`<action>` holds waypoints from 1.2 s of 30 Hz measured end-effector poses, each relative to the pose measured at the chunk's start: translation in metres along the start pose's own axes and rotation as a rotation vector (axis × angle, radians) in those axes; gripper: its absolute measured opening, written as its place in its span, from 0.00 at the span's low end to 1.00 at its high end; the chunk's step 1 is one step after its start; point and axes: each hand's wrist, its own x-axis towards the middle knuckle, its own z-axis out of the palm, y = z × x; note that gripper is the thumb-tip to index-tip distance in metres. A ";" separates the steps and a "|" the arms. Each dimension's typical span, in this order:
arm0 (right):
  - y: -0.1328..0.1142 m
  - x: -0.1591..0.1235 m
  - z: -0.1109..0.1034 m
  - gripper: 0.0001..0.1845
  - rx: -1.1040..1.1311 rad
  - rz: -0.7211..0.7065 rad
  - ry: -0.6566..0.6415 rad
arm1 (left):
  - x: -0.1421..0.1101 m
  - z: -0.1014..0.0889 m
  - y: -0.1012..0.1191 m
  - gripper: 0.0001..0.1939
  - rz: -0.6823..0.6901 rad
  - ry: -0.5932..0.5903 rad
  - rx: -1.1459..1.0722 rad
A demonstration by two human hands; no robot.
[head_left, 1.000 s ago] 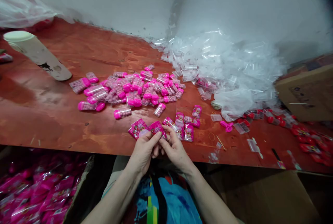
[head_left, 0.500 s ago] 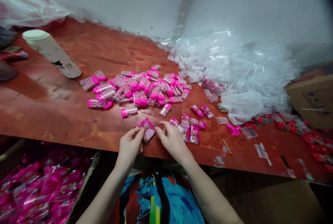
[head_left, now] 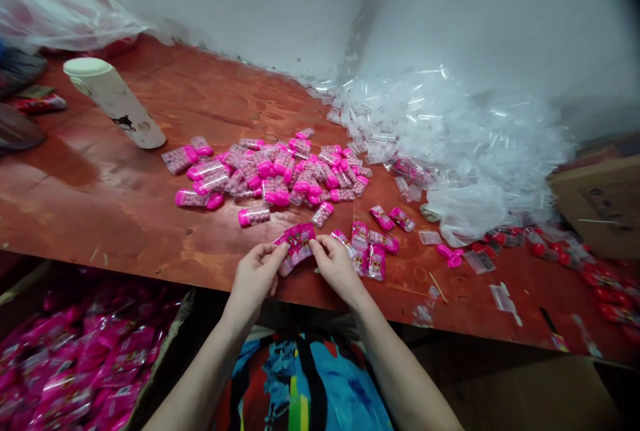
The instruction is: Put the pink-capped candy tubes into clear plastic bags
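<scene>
A pink printed plastic packet (head_left: 299, 244) is held just above the table's front edge, stretched between my two hands. My left hand (head_left: 256, 275) pinches its left side with thumb and fingers. My right hand (head_left: 339, 269) pinches the upper right corner. Whether anything is inside the packet cannot be made out. Close by on the right lie several pink wrapped packets (head_left: 376, 261), partly hidden by my right hand. Beyond my hands lies a heap of clear, pink-capped bottles (head_left: 280, 171) filled with pale pink balls.
A tall white flask (head_left: 123, 111) stands at left. A heap of clear plastic containers (head_left: 430, 117) lies against the wall. Red-capped containers (head_left: 555, 251) lie at right, with a cardboard box (head_left: 600, 197) behind. Below the table's left edge, pink packages (head_left: 90, 364) fill a box.
My right hand has come to the packet and now grips its right corner. The packet is turned and spread wider between both hands. The view has shifted slightly.
</scene>
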 end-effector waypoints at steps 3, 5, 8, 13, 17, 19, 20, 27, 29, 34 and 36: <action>-0.003 -0.005 -0.005 0.13 0.129 0.057 -0.069 | -0.004 0.010 0.005 0.20 0.041 -0.072 -0.035; -0.004 -0.008 -0.005 0.12 0.215 0.109 -0.064 | -0.004 0.016 0.004 0.18 0.051 -0.094 -0.040; -0.001 -0.009 -0.004 0.12 0.271 0.162 0.035 | -0.003 0.020 0.001 0.16 0.025 -0.050 -0.012; 0.010 -0.005 -0.011 0.11 0.241 0.159 0.189 | 0.003 0.012 0.001 0.10 0.280 0.072 0.382; 0.011 -0.004 -0.020 0.10 0.241 0.153 0.204 | 0.006 0.005 0.009 0.21 0.394 0.166 0.876; 0.009 -0.005 -0.024 0.11 0.265 0.161 0.195 | 0.005 0.002 0.015 0.31 0.397 0.205 0.938; 0.008 -0.006 -0.025 0.12 0.282 0.168 0.185 | 0.005 0.002 0.017 0.32 0.416 0.239 0.904; -0.003 -0.012 -0.023 0.16 0.520 0.218 -0.025 | -0.009 0.028 0.024 0.16 0.194 -0.131 0.187; -0.005 -0.012 -0.019 0.16 0.540 0.230 -0.022 | -0.011 0.037 0.021 0.15 0.042 -0.182 0.062; -0.010 -0.010 -0.007 0.15 0.631 0.251 0.037 | -0.007 0.046 0.013 0.20 0.003 -0.106 -0.085; -0.013 -0.009 -0.003 0.14 0.658 0.210 0.092 | -0.004 0.047 0.009 0.20 -0.022 -0.072 -0.122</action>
